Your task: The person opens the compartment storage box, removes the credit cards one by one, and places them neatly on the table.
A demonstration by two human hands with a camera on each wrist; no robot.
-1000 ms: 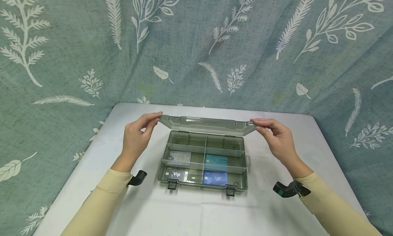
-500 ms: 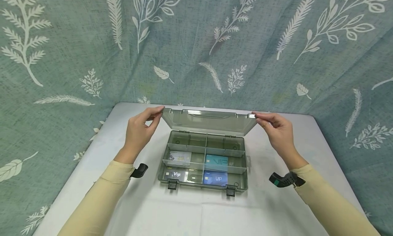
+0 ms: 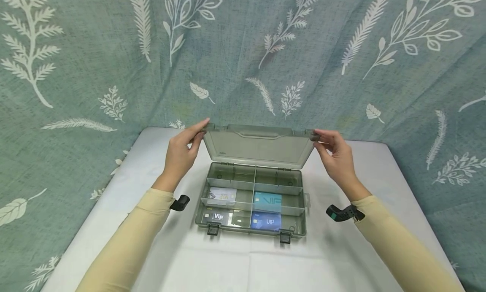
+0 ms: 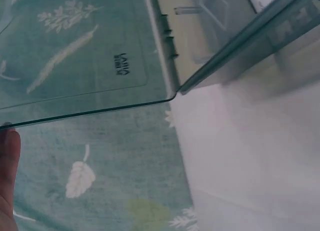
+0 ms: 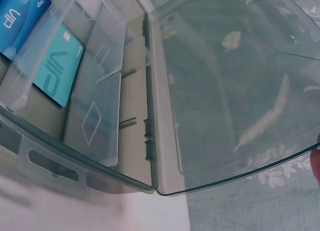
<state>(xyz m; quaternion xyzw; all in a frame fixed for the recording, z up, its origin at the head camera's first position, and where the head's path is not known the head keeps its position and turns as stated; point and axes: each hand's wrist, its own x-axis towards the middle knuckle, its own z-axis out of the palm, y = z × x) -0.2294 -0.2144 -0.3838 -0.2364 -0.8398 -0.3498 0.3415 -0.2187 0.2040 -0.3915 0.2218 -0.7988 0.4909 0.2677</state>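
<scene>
A smoky see-through divided plastic box point(image 3: 247, 229) rests on the table with its hinged lid point(image 3: 262, 146) raised at the back. My left hand point(image 3: 181, 155) pinches the lid's free edge at the left corner; my right hand point(image 3: 337, 160) pinches the right corner. Several cards lie in the compartments: a whitish card point(image 3: 224, 196), a teal VIP card point(image 3: 268, 200), a dark Vip card point(image 3: 216, 216) and a blue VIP card point(image 3: 266, 220). In each wrist view, only fingers point(image 4: 7, 156) show at the lid's edge, most of the hand being out of frame.
Two dark latches point(image 3: 212, 229) hang from the front edge of the box, and a clear tab point(image 3: 307, 199) juts from its right side. A white cloth point(image 3: 228, 266) covers the table. Leaf-patterned green fabric point(image 3: 235, 55) rises behind it and along both sides.
Both hands have moved up and inward with the lid's free edge, which has swung farther back from me. More of the lid's panel shows now. The box and cards have stayed put.
</scene>
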